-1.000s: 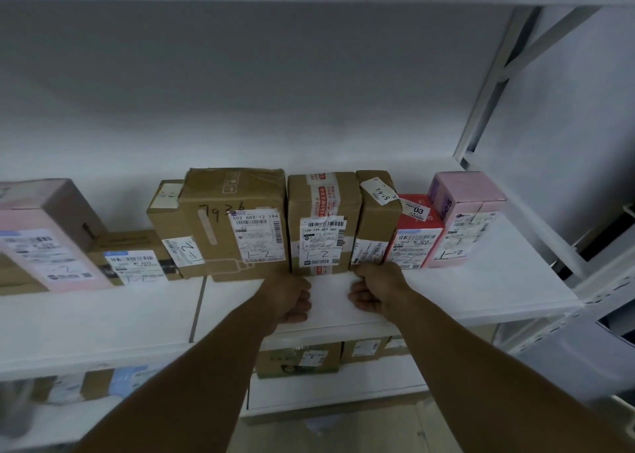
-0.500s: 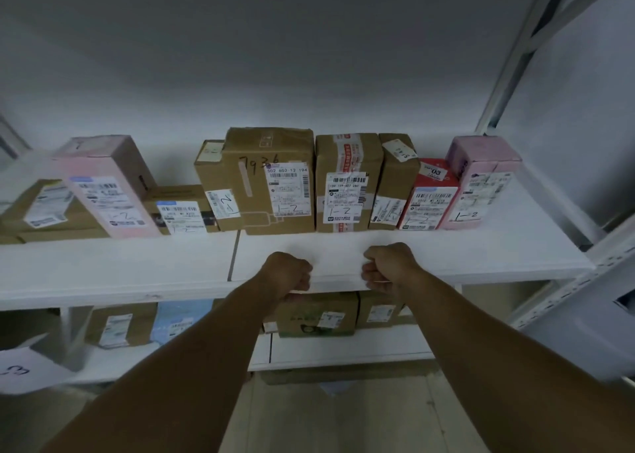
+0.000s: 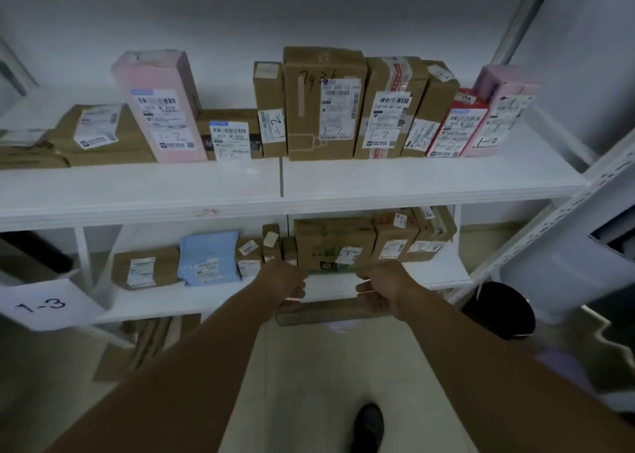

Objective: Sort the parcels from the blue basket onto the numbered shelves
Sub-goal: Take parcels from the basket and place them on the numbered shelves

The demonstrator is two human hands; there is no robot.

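Note:
A white upper shelf (image 3: 429, 184) carries a row of parcels with "1-2" written on their labels, among them a tall brown box marked 7936 (image 3: 323, 105), a leaning pink box (image 3: 158, 109) and a red box (image 3: 453, 126). My left hand (image 3: 288, 286) and my right hand (image 3: 378, 289) hang side by side in front of the lower shelf (image 3: 154, 301). Both have curled fingers and hold nothing. They touch no parcel. The blue basket is not in view.
The lower shelf holds a green-printed box (image 3: 335, 250), a blue bag (image 3: 209, 258) and several brown parcels. A paper sign reading 1-3 (image 3: 44, 305) hangs at the left. A black bin (image 3: 498, 310) stands by the rack's right upright (image 3: 567, 219). Cardboard (image 3: 319, 315) lies under the shelf.
Both hands have drawn back from the parcels on the upper shelf and dropped to the level of the lower shelf. The view has pulled back and tilted down.

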